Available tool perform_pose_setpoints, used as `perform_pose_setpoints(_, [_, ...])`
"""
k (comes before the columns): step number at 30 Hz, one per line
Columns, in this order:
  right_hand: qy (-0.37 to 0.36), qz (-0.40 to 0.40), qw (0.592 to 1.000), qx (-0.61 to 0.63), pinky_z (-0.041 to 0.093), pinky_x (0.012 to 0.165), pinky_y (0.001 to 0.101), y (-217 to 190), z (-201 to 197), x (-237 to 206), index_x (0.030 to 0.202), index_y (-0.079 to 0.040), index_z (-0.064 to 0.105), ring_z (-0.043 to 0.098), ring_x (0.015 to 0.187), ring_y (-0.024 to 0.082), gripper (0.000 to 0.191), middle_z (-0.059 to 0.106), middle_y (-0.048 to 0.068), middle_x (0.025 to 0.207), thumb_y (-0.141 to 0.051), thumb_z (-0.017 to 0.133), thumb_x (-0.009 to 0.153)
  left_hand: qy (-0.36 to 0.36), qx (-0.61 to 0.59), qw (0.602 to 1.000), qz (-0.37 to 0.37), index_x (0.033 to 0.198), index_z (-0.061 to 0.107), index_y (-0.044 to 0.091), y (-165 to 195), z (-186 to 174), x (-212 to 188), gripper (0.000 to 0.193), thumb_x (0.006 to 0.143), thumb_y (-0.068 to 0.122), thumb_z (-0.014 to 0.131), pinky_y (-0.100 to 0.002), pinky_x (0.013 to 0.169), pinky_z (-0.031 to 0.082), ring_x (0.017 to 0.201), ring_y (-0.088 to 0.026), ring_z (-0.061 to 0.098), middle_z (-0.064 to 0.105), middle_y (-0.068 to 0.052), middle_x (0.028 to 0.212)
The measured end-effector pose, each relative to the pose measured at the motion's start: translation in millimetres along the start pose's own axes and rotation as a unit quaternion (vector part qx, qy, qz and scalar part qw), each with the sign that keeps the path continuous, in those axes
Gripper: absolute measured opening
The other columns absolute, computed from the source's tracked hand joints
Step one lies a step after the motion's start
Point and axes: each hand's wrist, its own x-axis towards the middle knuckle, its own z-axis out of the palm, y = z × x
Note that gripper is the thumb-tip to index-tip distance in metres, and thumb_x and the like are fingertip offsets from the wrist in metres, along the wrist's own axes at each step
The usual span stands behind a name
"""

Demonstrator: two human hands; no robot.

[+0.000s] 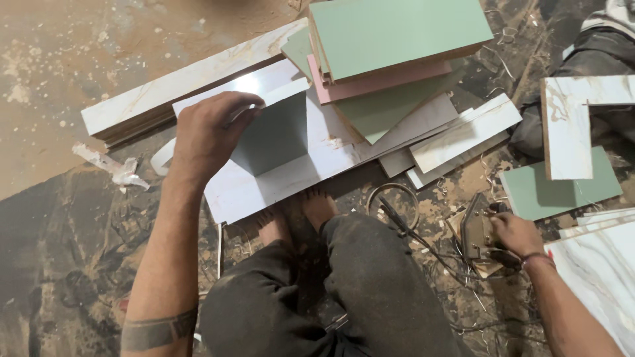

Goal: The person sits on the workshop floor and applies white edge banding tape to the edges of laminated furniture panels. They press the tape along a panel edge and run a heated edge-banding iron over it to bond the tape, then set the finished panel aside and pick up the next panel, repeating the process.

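A: Laminate, white with a faint marble vein — that is what the left hand (210,135) is on. Its fingers (241,104) curl over the top edge of a small white upright panel (272,135), clenched on it and keeping it standing square on the long white board (278,182) that lies flat on the floor (59,59).

B: And the right hand (516,235)?

A: Closed around a dark hand tool (477,233) low at the right, well apart from the panel. Its black cord (423,248) trails over the shavings toward the knees. What kind of tool it is, cannot tell; it is too small and partly covered.

B: Step in hand, as you judge it?

A: Positioning. The upright is held on the base while the tool is being gripped. Nothing visible fixes the joint yet.

B: What would the next move call for?

A: My judgement: the left hand must hold the panel steady and square, and the tool must be carried across without the cord snagging on the bare feet (297,215) just beside the board's near edge.

B: Surroundings?

A: Green and pink boards (397,46) stacked at the board's far end, white offcuts (463,132) beside them, a green sheet (562,188) further right.
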Motion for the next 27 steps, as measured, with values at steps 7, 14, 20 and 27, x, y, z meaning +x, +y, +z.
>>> perform_pose_setpoints(7, [-0.114,0.073,0.939,0.317,0.052,0.072,0.0482,-2,-3,-3,0.119,0.007,0.063,0.063,0.082,0.034,0.037,0.068,0.019,0.092,-0.028,0.058,0.108,0.036,0.039,0.999,0.005,0.108,0.074,0.015,12,11,-4,0.010,0.098,0.015,0.075,-0.039,0.073,0.055,0.087,-0.028,0.073,0.075,-0.008,0.099])
perform_pose_setpoints(14, [-0.148,0.025,0.941,0.302,0.053,0.068,0.0432,-36,6,-4,0.124,-0.002,0.061,0.063,0.078,0.027,0.035,0.066,0.014,0.090,-0.027,0.058,0.100,0.054,0.033,0.998,0.007,0.104,0.072,0.014,11,9,-15,0.009,0.095,0.015,0.072,-0.040,0.072,0.055,0.086,-0.029,0.072,0.075,-0.007,0.095])
perform_pose_setpoints(20, [-0.210,-0.105,0.963,0.130,0.050,0.066,0.0420,-96,-40,-12,0.134,-0.013,0.058,0.060,0.075,0.023,0.048,0.061,0.008,0.087,-0.043,0.055,0.097,0.039,0.022,0.999,-0.021,0.099,0.069,0.012,7,10,-19,0.007,0.095,0.017,0.071,-0.041,0.070,0.055,0.084,-0.029,0.072,0.075,-0.007,0.092])
perform_pose_setpoints(27, [-0.123,-0.282,0.935,0.178,0.051,0.061,0.0355,-259,-180,-63,0.123,-0.012,0.062,0.059,0.070,0.016,0.039,0.059,0.005,0.081,-0.042,0.051,0.100,0.041,0.033,0.998,-0.034,0.098,0.068,0.013,-3,2,-29,0.009,0.094,0.021,0.071,-0.043,0.068,0.054,0.083,-0.030,0.071,0.074,-0.006,0.091])
